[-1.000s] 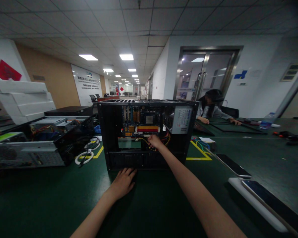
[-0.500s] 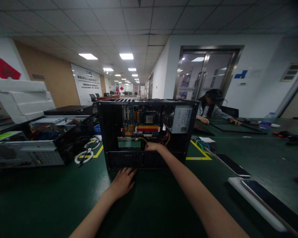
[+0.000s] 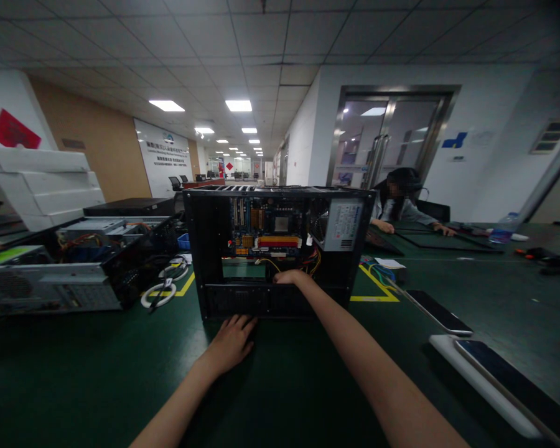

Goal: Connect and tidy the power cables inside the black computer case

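An open black computer case [image 3: 196,249] stands upright in front of me. Inside it I see a motherboard [image 3: 245,214] with red and yellow memory slots, a power supply [image 3: 345,225] at upper right, and loose coloured cables [image 3: 315,261]. My right hand [image 3: 290,277] reaches into the lower middle of the case, over the bottom panel [image 3: 236,301]. Its fingers point down and are mostly hidden, so what they touch cannot be made out. Palm down on the table, my left hand [image 3: 233,341] has its fingers spread, the tips at the case's lower front edge.
Another opened computer case [image 3: 74,280] lies to the left, near coiled white cables [image 3: 158,295] and a blue bin [image 3: 183,241]. At right are phones [image 3: 438,311], a white slab [image 3: 480,382] and a bottle [image 3: 503,229]. A person [image 3: 401,199] sits across the green table [image 3: 280,386].
My right hand has sunk very slightly into the case, its fingers now more hidden. The left hand and the case stay where they were.
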The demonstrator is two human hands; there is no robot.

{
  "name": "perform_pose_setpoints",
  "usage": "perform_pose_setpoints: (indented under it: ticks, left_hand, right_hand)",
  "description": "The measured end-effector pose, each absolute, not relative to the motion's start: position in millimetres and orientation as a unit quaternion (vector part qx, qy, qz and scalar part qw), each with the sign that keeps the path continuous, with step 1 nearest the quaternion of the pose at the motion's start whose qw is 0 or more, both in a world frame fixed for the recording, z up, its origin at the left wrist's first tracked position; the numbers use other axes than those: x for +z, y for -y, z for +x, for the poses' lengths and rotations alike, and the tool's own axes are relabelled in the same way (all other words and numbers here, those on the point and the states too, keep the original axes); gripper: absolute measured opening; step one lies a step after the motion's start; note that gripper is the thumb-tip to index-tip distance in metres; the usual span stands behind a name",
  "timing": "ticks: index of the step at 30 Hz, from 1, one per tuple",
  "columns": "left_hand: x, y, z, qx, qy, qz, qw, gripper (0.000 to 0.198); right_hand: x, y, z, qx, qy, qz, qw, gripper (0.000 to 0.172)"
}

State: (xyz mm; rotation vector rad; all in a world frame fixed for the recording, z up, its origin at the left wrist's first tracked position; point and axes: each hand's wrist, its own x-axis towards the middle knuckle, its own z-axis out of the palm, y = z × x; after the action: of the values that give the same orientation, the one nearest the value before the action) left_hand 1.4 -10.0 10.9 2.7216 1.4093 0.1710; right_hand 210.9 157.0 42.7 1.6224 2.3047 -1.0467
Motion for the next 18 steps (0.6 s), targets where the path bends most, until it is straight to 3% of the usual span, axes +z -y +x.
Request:
perform_pose_setpoints:
  ticks: [14, 18]
  left_hand:
    - [6.9, 7.5, 0.6, 0.052, -0.462, 0.884, 0.038, 0.053]
    - [4.9, 7.0, -0.1, 0.056, -0.464, 0.883, 0.035, 0.052]
  right_hand:
    - [46.6, -152.7, 211.2, -0.341, -0.743, 0.571, 0.078, 0.006]
    - [46.2, -154.0, 211.7, -0.326, -0.735, 0.593, 0.053, 0.013]
